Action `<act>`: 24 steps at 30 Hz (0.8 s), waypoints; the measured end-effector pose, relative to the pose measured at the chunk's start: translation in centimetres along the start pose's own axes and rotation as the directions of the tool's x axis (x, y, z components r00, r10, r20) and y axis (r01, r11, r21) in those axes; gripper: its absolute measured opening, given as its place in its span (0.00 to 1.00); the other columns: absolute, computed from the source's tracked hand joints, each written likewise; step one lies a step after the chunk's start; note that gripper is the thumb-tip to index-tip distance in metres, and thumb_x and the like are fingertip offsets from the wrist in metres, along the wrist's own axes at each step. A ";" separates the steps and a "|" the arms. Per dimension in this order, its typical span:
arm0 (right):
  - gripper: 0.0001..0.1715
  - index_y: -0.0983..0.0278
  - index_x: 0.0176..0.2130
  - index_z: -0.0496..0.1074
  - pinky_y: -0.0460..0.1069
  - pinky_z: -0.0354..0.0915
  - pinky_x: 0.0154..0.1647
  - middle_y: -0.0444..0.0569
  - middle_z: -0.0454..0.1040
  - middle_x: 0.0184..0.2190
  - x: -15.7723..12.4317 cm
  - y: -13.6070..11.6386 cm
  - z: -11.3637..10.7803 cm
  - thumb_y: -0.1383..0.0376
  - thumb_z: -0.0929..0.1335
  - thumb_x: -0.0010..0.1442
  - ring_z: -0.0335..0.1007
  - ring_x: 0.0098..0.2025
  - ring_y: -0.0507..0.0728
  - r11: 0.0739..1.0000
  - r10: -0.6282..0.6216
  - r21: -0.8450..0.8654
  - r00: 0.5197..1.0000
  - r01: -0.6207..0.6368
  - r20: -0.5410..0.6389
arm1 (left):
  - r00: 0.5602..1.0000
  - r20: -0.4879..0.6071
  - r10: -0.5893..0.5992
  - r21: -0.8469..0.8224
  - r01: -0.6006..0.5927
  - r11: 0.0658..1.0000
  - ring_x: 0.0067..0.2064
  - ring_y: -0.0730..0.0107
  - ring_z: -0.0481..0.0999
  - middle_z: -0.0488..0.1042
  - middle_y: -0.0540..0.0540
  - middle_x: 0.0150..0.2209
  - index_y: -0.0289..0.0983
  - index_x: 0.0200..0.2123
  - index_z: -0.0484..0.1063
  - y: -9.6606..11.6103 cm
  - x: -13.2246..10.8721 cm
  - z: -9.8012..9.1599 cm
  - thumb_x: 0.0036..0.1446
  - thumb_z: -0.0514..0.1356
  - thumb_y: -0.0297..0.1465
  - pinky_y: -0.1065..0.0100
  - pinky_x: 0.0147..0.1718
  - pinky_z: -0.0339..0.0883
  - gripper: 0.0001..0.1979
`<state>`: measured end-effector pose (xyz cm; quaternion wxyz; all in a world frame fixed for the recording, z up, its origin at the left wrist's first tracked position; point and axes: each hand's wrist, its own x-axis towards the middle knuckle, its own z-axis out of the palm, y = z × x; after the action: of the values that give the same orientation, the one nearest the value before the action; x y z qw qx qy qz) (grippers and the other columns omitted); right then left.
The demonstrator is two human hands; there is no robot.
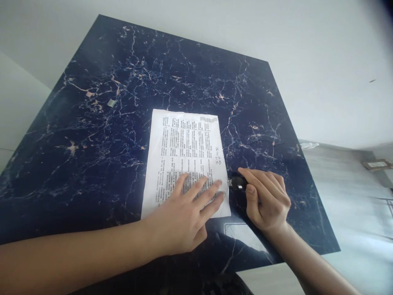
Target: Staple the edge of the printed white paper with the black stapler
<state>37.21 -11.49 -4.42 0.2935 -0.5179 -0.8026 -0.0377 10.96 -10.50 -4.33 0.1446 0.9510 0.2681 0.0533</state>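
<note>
As a left hand (187, 213) lies spread across the lower half of a printed sheet of paper (184, 143), a right hand (267, 196), right of the frame's centre, holds a small black stapler-like tool (238, 183) at the page's edge. The sheet rests on a dark blue, marble-patterned table (190, 69), at the middle of the frame, its long axis running roughly from top to bottom. The tool points across that axis, its metallic end aimed left at the lower part of the sheet's right-hand edge; whether it overlaps the paper is too small to tell. The right hand's grip is narrow, thumb and fingers closed around the tool, with the page directly to its left. Flat and holding nothing, the left hand is the nearer to the sheet, touching it. A barcode (208, 119) marks the page's upper right corner, above handwritten characters (218, 155); a pale green scrap (111, 103) lies at upper left.
</note>
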 end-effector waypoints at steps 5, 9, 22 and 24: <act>0.25 0.63 0.59 0.75 0.60 0.65 0.49 0.54 0.81 0.47 -0.1 0.1 0.0 0.74 0.66 0.64 0.78 0.47 0.64 1.000 -0.005 -0.009 1.000 0.005 -0.001 | 1.000 -0.006 0.001 0.002 -0.001 1.000 0.74 0.43 0.53 0.45 0.43 0.78 0.39 0.76 0.48 0.0 -0.1 0.0 0.70 0.48 0.38 0.33 0.70 0.40 0.34; 0.25 0.63 0.59 0.75 0.59 0.65 0.49 0.53 0.82 0.47 -0.1 0.1 0.0 0.74 0.66 0.64 0.79 0.47 0.63 1.000 -0.013 -0.023 1.000 0.013 0.003 | 1.000 -0.007 0.002 0.002 -0.002 1.000 0.74 0.42 0.53 0.45 0.43 0.77 0.39 0.76 0.48 0.0 0.0 0.0 0.70 0.48 0.38 0.33 0.70 0.41 0.34; 0.25 0.68 0.59 0.74 0.59 0.64 0.53 0.55 0.82 0.49 0.6 -0.5 -0.2 0.74 0.69 0.63 0.79 0.48 0.64 0.977 -0.101 -0.179 0.990 0.118 0.104 | 1.000 0.006 -0.001 0.025 0.001 1.000 0.74 0.43 0.53 0.45 0.43 0.78 0.39 0.76 0.49 0.1 0.0 0.0 0.71 0.47 0.37 0.33 0.70 0.40 0.33; 0.24 0.67 0.59 0.74 0.59 0.63 0.54 0.54 0.82 0.49 0.6 -0.6 -0.2 0.74 0.69 0.64 0.79 0.49 0.63 0.972 -0.102 -0.198 0.988 0.124 0.115 | 1.000 0.006 -0.004 0.026 0.004 1.000 0.74 0.43 0.53 0.45 0.44 0.78 0.40 0.76 0.48 0.1 0.1 0.0 0.71 0.47 0.37 0.33 0.70 0.39 0.33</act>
<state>36.56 -11.35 -3.80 0.1941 -0.5000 -0.8368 -0.1097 11.04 -10.53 -4.28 0.1329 0.9524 0.2703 0.0468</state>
